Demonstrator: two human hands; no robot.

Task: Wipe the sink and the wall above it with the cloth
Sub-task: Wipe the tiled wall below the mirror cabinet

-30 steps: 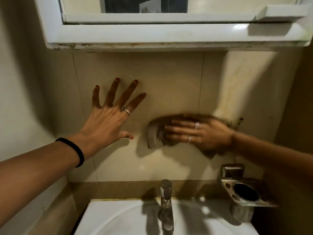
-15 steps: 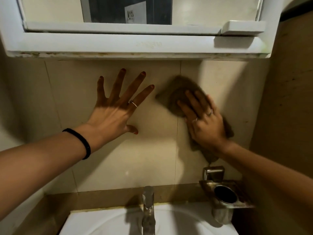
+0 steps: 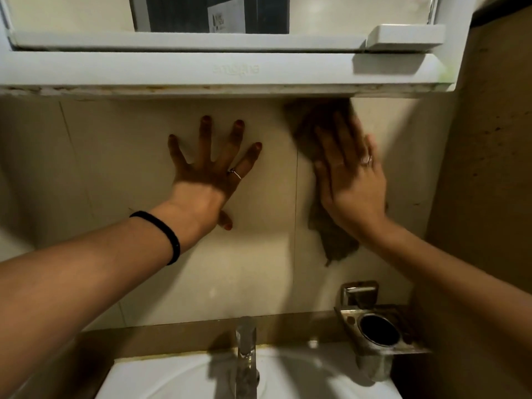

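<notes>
Brown cloth (image 3: 335, 240), limp and coarse-looking, pressed flat against glossy cream wall tile (image 3: 121, 156) just under the white plastic mirror cabinet (image 3: 172, 72); upper part bunched and blurred against the cabinet's stained lower edge, lower corner hanging in a ragged point below the wrist. Pinned there by the right hand (image 3: 349, 182), palm to the wall, fingers (image 3: 331, 145) stretched out straight over the fabric rather than curled around it, two rings on them. Beside it, apart from the cloth, the left hand (image 3: 207, 182) braced flat on the same tile, fingers spread wide and holding nothing, nails painted dark red, one thin ring, a black elastic band (image 3: 164, 234) round the wrist. Between the two hands, a thin vertical grout line. Below, a darker brown tile strip along the base of the wall, then the smooth white ceramic sink (image 3: 178, 378) with a squared chrome tap (image 3: 246, 349) rising from its back rim. To the right of the tap, fixed to the wall, a tarnished metal holder (image 3: 377, 329) with a round dark opening and small holes in its plate.
</notes>
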